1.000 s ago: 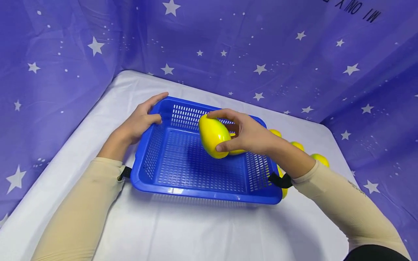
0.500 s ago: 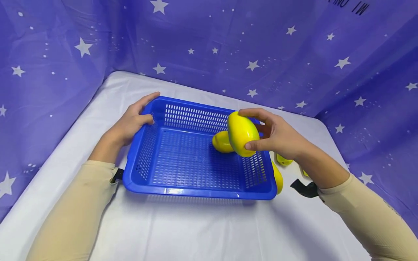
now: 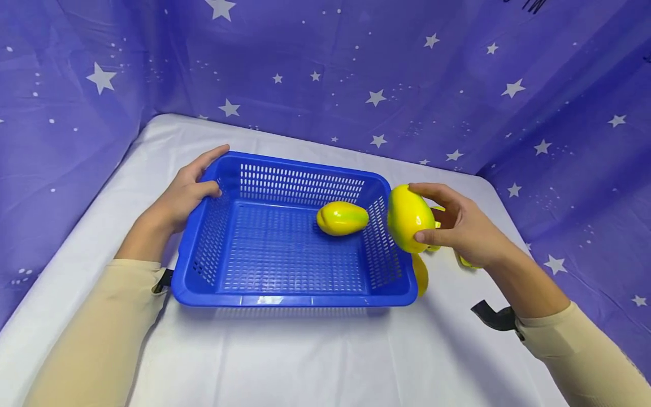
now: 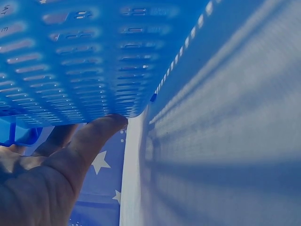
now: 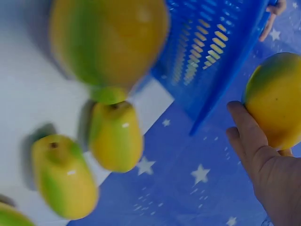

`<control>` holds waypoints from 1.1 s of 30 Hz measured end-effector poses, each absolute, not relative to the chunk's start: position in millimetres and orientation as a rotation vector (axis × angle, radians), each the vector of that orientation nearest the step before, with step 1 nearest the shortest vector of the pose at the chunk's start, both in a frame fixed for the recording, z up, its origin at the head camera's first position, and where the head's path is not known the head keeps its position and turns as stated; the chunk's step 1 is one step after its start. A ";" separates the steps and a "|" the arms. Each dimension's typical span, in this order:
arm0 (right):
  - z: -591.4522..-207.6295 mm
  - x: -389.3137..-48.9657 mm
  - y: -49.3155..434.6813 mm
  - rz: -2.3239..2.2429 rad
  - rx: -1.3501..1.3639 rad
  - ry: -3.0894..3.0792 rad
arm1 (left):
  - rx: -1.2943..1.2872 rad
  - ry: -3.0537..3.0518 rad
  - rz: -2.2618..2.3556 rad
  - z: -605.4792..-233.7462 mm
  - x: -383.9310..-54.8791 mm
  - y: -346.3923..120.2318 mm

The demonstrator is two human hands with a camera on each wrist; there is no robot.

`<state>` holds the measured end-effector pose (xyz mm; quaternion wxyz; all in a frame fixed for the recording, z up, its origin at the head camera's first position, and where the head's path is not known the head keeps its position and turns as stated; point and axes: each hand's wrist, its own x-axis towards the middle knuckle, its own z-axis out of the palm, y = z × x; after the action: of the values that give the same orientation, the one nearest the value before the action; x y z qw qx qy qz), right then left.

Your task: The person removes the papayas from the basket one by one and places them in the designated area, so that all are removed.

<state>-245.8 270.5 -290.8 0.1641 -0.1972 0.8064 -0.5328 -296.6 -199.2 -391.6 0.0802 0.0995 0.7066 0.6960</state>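
My left hand (image 3: pixel 180 195) grips the left rim of a blue plastic basket (image 3: pixel 295 301), its thumb over the rim on the inner side. In the left wrist view, the thumb (image 4: pixel 101 136) lies against the perforated wall. A glossy yellow-green papaya (image 3: pixel 411 219) is held between the thumb and fingers of my right hand (image 3: pixel 465 226), at the basket's right rim. The right wrist view shows this held papaya (image 5: pixel 277 101) beside the fingers. Inside the basket, toward the right, another papaya (image 3: pixel 342 219) lies on its side.
Several more papayas lie on the white cloth right of the basket, among them one papaya (image 3: pixel 420 275) against its outer wall and another papaya (image 5: pixel 63 176) in the right wrist view. A purple star-printed curtain (image 3: pixel 305 113) rises behind and beside the white table (image 3: pixel 285 356).
My right hand has moved right with its papaya, from over the basket's inside to its right rim, uncovering the papaya within. The left hand keeps its grip as the head view shifts.
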 end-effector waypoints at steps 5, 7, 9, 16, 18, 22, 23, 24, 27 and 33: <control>-304.0 -237.0 298.0 -1.653 -0.539 2.229 | 0.287 2.107 2.082 -391.6 -296.4 -199.6; -309.2 -232.4 308.9 -1.691 -0.538 2.212 | 0.281 2.110 2.078 -391.7 -296.4 -199.5; -314.7 -227.3 319.2 -1.730 -0.535 2.194 | 0.270 2.106 2.077 -391.6 -296.1 -199.7; -337.2 -207.6 352.8 -1.795 -0.439 2.203 | 0.262 2.119 2.057 -390.4 -295.0 -200.1; -343.9 -202.5 361.7 -1.795 -0.403 2.201 | 0.262 2.128 2.050 -389.9 -294.5 -199.8; -358.6 -194.1 373.7 -1.771 -0.334 2.208 | 0.255 2.121 2.055 -390.1 -293.7 -201.8; -362.3 -192.2 375.8 -1.761 -0.313 2.213 | 0.255 2.119 2.055 -390.3 -293.7 -202.3; -365.9 -190.6 377.7 -1.743 -0.291 2.227 | 0.257 2.116 2.057 -390.5 -293.7 -202.7; -377.1 -186.9 382.9 -1.686 -0.235 2.276 | 0.265 2.115 2.053 -391.3 -294.6 -202.8; -393.3 -181.9 389.9 -1.541 -0.137 2.338 | 0.286 2.088 2.082 -392.1 -297.1 -201.2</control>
<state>-181.9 389.9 -393.3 0.1683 -0.0483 0.8220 -0.5420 -297.1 -201.2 -392.1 0.0895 0.0962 0.7020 0.7000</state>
